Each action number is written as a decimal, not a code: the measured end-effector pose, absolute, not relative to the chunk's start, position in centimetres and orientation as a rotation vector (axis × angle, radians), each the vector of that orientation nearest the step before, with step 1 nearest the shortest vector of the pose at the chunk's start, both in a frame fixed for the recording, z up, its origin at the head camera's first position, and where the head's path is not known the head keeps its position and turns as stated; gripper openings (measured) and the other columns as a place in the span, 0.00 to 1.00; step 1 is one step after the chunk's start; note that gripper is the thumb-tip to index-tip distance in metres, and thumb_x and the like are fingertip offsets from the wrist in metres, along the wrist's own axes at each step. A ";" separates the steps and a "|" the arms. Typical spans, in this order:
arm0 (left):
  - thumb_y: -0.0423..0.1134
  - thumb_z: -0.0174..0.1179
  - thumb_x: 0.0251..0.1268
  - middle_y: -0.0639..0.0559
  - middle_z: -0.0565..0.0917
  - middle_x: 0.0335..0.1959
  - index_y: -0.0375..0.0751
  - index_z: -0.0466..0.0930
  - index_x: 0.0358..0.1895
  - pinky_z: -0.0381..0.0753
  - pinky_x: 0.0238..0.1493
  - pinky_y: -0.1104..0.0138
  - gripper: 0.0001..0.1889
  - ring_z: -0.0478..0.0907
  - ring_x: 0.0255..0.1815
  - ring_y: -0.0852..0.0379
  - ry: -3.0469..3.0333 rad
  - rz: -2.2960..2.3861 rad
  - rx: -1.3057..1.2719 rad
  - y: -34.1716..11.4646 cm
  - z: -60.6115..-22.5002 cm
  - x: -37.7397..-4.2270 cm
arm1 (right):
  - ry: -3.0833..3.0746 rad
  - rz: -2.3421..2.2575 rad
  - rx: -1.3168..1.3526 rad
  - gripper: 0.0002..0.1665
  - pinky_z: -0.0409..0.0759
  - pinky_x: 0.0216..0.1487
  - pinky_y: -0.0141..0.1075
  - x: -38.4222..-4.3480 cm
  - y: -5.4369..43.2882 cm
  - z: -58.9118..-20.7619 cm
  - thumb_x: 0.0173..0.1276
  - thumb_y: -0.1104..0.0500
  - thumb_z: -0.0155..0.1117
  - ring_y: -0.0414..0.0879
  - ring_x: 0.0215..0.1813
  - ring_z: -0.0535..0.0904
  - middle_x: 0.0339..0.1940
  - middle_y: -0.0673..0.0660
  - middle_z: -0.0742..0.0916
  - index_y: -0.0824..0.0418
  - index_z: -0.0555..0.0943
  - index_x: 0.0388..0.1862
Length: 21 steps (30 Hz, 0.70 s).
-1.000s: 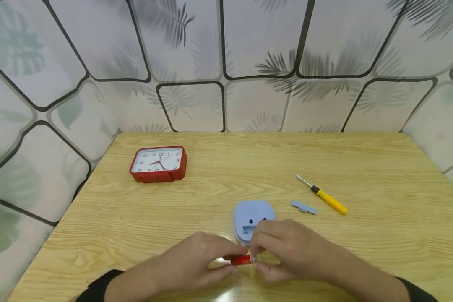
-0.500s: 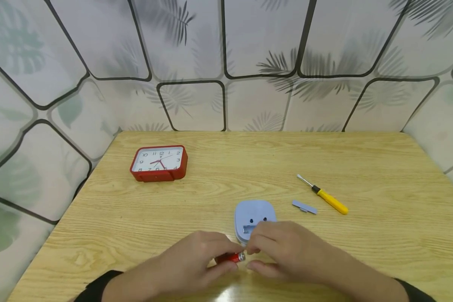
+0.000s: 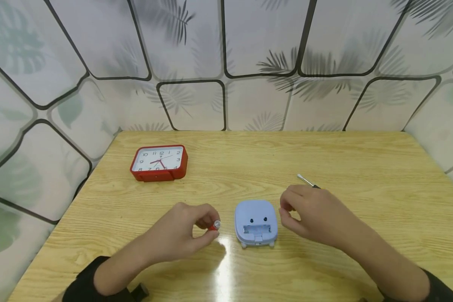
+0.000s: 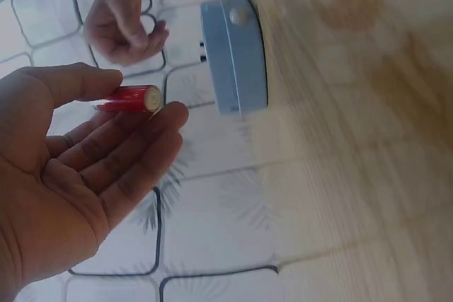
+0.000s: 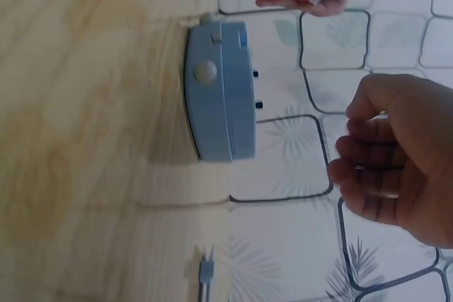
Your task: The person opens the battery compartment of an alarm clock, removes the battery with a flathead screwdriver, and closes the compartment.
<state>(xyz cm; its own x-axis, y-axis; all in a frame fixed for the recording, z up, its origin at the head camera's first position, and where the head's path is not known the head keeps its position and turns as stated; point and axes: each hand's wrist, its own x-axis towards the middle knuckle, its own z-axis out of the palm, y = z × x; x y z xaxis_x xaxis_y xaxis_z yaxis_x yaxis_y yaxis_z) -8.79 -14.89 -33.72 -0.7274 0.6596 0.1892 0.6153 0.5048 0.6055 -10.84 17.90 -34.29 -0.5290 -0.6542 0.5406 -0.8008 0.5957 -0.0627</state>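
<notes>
My left hand (image 3: 179, 230) pinches a red battery (image 4: 129, 98) between thumb and fingers, raised to the left of a light-blue alarm clock (image 3: 254, 212). The clock lies on its face. Its uncovered battery compartment (image 3: 257, 229) and two black knobs face up, and small round feet point toward me. In the left wrist view the battery's flat end shows past the thumb. My right hand (image 3: 317, 214) hovers to the clock's right, its fingers loosely curled around nothing, as the right wrist view also shows. It hides the battery cover and most of the screwdriver (image 3: 305, 180).
A red rectangular clock (image 3: 158, 163) stands at the back left of the wooden table (image 3: 226, 176). Patterned covering (image 3: 196, 105) rises behind the table and along its sides. Light glares off the tabletop in front of the blue clock.
My hands have parted from in front of the blue clock. The left carries the battery left and up; the right has let go of its end and moved right, over the cover and screwdriver.
</notes>
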 end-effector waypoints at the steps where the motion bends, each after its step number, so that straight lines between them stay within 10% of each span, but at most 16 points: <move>1: 0.32 0.71 0.67 0.58 0.91 0.33 0.44 0.84 0.41 0.90 0.42 0.68 0.05 0.89 0.37 0.68 2.694 1.003 1.110 -15.1 -33.6 -9.1 | -2.419 0.380 1.119 0.10 0.69 0.23 0.23 -11.0 18.2 -34.2 0.56 0.66 0.69 0.30 0.25 0.68 0.25 0.43 0.80 0.52 0.78 0.26; 21: 0.33 0.73 0.65 0.55 0.89 0.28 0.43 0.87 0.37 0.82 0.33 0.71 0.04 0.82 0.29 0.66 2.830 0.415 0.906 -17.8 -33.9 -12.5 | -3.219 0.080 0.734 0.15 0.70 0.27 0.35 -12.8 20.3 -34.9 0.69 0.61 0.74 0.42 0.27 0.69 0.26 0.50 0.77 0.58 0.78 0.26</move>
